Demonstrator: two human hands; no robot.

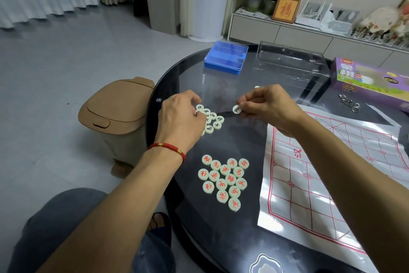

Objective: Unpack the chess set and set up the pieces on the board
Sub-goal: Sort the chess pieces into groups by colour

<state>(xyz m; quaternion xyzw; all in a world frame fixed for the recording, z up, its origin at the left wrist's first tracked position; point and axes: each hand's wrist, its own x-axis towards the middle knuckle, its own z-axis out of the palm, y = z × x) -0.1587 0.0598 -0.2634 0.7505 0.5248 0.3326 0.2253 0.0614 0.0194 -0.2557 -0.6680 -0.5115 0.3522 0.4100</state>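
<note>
Several round white pieces with red characters (225, 178) lie in a cluster near the front of the dark round table (232, 239). A smaller cluster of pieces with black characters (213, 121) lies farther back. My left hand (180, 115) hovers over that cluster with fingers curled down onto it, hiding some pieces. My right hand (265, 102) pinches one black-character piece (236, 109) between thumb and fingertips, just right of the cluster. The white plastic board sheet with red lines (321, 173) is spread at the right, under my right forearm.
A blue plastic case (225, 57), a clear plastic tray (290, 60) and the purple game box (371, 80) stand at the table's back. Metal rings (350, 101) lie by the box. A tan lidded bin (117, 113) stands on the floor left of the table.
</note>
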